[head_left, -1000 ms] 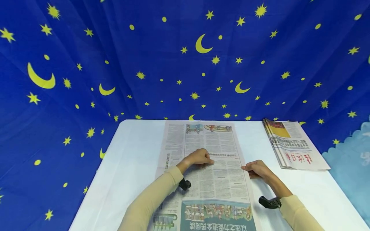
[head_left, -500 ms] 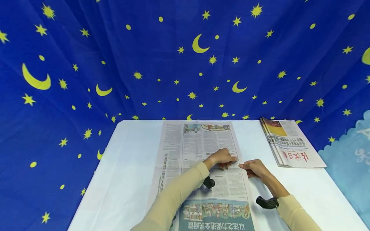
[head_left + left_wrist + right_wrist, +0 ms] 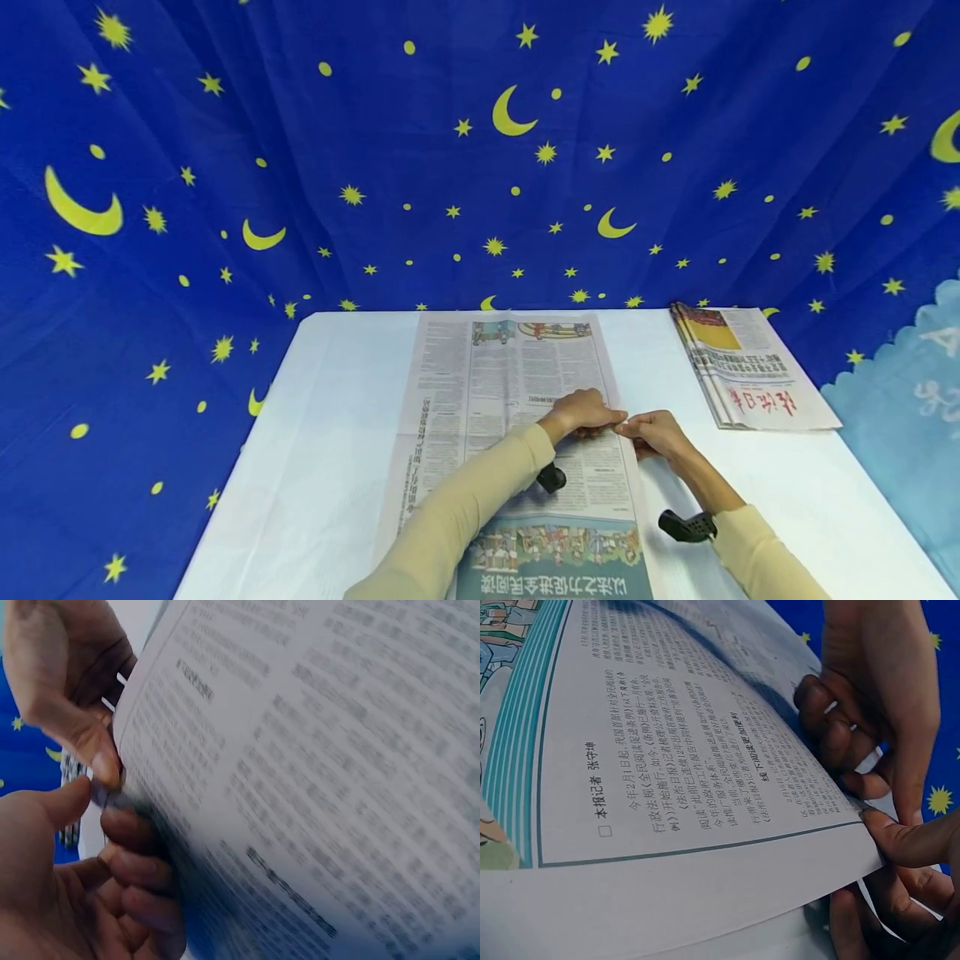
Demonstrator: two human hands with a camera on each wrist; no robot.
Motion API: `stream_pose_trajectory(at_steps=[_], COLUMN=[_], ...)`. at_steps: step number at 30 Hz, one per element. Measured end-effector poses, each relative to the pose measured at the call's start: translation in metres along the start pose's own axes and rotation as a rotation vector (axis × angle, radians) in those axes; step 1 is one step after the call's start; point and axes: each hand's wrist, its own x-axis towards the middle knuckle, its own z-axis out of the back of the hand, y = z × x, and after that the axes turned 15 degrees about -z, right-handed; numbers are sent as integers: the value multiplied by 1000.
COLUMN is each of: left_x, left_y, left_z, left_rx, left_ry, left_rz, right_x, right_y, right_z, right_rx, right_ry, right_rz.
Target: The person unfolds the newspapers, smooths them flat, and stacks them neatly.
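A printed newspaper [image 3: 551, 467] lies spread lengthwise on the white table, its picture banner toward the near side. My right hand [image 3: 657, 435] pinches its right edge, thumb on top in the right wrist view, where that edge is raised. Reaching across the page, my left hand [image 3: 587, 412] meets it at the same edge, the fingertips of both hands almost together. In the left wrist view, the left thumb and index finger [image 3: 129, 827] close on the paper's edge beside the right thumb [image 3: 107, 769]. The left palm's underside is hidden in the head view.
Several folded newspapers [image 3: 757, 371] lie stacked at the table's back right. The white table [image 3: 322, 417] ends at a blue curtain [image 3: 420, 150] with yellow stars and moons. A light blue cloth [image 3: 915, 392] hangs at the right.
My left hand has moved right across the page to the edge beside my right hand and taken hold there. The right hand keeps its pinch. The head view has shifted slightly.
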Motion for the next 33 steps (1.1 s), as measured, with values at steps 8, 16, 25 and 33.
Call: stream_pose_trajectory(at_steps=[8,16,25,33], left_x=[0,-3,-4,-9], left_y=[-13,-10,-9,-12], left_z=[-9,-7,-3,4], left_rx=[224,211,166,149], left_ry=[-79,-101,-108,-116], left_rz=[74,89,77,50], right_x=[0,-3,-2,-4], right_y=[-2,-1,-1,-6], right_z=[-4,-8,-11,-9], right_rx=[7,31,39,123], right_ry=[-38,-63,-46,45], right_rz=[23,11,31,53])
